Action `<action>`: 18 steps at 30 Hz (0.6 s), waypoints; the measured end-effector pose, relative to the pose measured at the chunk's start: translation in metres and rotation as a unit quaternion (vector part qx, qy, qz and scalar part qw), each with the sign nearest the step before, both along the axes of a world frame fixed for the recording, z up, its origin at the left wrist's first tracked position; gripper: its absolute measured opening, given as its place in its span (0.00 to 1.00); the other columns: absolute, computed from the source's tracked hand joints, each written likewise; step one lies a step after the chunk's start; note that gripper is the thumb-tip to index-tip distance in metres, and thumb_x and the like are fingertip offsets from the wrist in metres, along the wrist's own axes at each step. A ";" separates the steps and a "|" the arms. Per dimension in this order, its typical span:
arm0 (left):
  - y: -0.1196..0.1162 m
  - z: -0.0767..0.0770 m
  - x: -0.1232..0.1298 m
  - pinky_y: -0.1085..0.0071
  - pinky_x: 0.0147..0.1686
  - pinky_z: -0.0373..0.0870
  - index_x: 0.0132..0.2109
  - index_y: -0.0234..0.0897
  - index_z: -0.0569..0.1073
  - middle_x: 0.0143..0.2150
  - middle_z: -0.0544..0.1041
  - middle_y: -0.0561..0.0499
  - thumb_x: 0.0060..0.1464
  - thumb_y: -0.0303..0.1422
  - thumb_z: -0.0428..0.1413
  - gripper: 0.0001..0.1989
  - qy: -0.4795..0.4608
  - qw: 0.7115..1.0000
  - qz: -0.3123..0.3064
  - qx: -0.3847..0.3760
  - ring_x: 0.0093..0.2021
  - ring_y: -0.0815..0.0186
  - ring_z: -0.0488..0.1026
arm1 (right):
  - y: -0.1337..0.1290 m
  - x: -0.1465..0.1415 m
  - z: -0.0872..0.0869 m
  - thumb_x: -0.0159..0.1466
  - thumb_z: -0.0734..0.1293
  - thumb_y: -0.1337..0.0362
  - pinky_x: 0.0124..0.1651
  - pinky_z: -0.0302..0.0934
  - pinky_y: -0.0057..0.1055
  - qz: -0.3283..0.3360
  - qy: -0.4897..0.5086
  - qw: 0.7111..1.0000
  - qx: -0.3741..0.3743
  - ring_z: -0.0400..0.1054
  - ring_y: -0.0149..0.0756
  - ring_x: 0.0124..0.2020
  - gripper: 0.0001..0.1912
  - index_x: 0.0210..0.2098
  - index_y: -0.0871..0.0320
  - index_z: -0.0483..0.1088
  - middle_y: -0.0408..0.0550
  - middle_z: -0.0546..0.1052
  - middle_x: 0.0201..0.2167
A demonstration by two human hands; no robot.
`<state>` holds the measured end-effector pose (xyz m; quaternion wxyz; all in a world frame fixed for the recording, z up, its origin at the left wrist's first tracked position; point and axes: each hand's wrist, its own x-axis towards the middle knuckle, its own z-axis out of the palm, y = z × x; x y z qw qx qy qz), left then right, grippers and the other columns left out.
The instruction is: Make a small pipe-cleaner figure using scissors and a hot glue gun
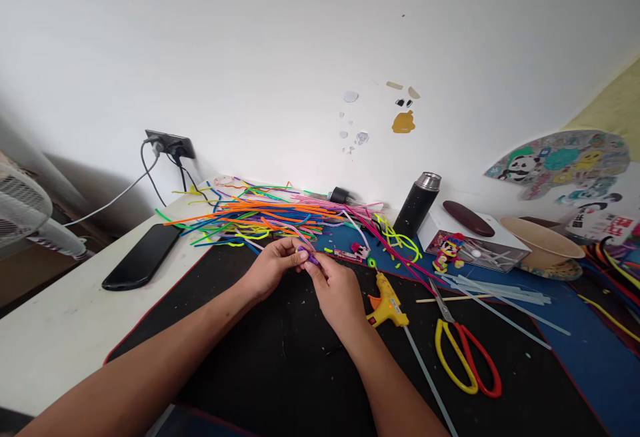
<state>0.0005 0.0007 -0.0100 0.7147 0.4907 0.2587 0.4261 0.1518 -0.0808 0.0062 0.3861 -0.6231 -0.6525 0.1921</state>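
Over the black mat [240, 350], my left hand [275, 267] and my right hand [341, 294] meet, thumbs and fingers pinched close together. Between the fingertips of both is a small purple pipe cleaner [312, 259], seemingly bent or wound; its exact shape is partly hidden by the fingers. A light purple strand rises behind the fingers, and I cannot tell whether it belongs to the held piece. Just beyond the hands lies a pile of coloured pipe cleaners [250, 209]. Right of my right hand rests a yellow glue gun [389, 300] with a glue stick in its back.
Scissors [457, 337] with yellow and red handles lie on the right, beside several glue sticks [500, 290]. Behind stand a black thermos [419, 204], a small figure [447, 252] and a white box [500, 240]. A black phone [143, 257] lies left, near a fan [25, 197].
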 end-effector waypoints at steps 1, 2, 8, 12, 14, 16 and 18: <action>0.000 0.001 0.000 0.74 0.29 0.64 0.34 0.33 0.81 0.28 0.78 0.51 0.43 0.40 0.75 0.17 -0.001 1.000 0.001 0.002 0.28 0.70 0.68 | 0.000 0.000 -0.001 0.74 0.63 0.55 0.38 0.63 0.32 -0.002 0.005 1.000 -0.005 0.80 0.45 0.39 0.16 0.53 0.51 0.79 0.50 0.86 0.40; -0.001 0.002 0.000 0.74 0.29 0.64 0.34 0.33 0.81 0.29 0.78 0.51 0.43 0.40 0.75 0.17 -0.001 1.000 0.003 0.004 0.28 0.70 0.68 | 0.000 0.000 -0.001 0.74 0.63 0.54 0.37 0.63 0.32 -0.001 0.014 1.000 -0.011 0.79 0.44 0.36 0.17 0.55 0.52 0.78 0.50 0.85 0.38; -0.001 0.002 -0.001 0.75 0.29 0.63 0.35 0.33 0.81 0.28 0.76 0.51 0.47 0.41 0.73 0.16 -0.004 1.000 0.011 0.008 0.28 0.71 0.67 | 0.000 0.000 -0.003 0.75 0.59 0.47 0.26 0.60 0.29 0.019 0.127 0.990 -0.059 0.69 0.35 0.18 0.24 0.59 0.53 0.73 0.40 0.75 0.20; -0.001 0.002 -0.001 0.75 0.28 0.62 0.37 0.34 0.82 0.30 0.76 0.50 0.47 0.41 0.73 0.16 -0.022 1.000 -0.002 -0.003 0.28 0.71 0.66 | 0.001 -0.002 -0.003 0.73 0.60 0.45 0.20 0.56 0.26 0.027 0.190 0.977 -0.092 0.62 0.31 0.14 0.23 0.49 0.55 0.75 0.36 0.68 0.15; -0.002 0.003 -0.002 0.74 0.29 0.62 0.40 0.34 0.82 0.30 0.75 0.51 0.47 0.41 0.74 0.18 -0.038 0.999 -0.016 -0.010 0.29 0.70 0.66 | 0.002 -0.002 -0.002 0.72 0.60 0.44 0.18 0.54 0.25 0.033 0.234 0.966 -0.108 0.60 0.30 0.12 0.23 0.45 0.56 0.75 0.35 0.65 0.14; -0.001 0.004 -0.004 0.74 0.29 0.63 0.45 0.35 0.83 0.30 0.75 0.51 0.46 0.41 0.74 0.22 -0.049 0.998 -0.035 -0.015 0.30 0.69 0.67 | 0.003 -0.001 -0.002 0.71 0.61 0.42 0.17 0.52 0.24 0.038 0.282 0.951 -0.121 0.59 0.29 0.12 0.24 0.42 0.57 0.75 0.34 0.64 0.13; -0.001 0.006 -0.006 0.73 0.30 0.63 0.49 0.36 0.82 0.30 0.75 0.51 0.46 0.40 0.74 0.24 -0.052 0.997 -0.051 -0.017 0.30 0.69 0.68 | 0.003 -0.001 -0.001 0.70 0.63 0.41 0.16 0.51 0.23 0.045 0.328 0.934 -0.135 0.58 0.28 0.11 0.25 0.40 0.58 0.74 0.33 0.63 0.12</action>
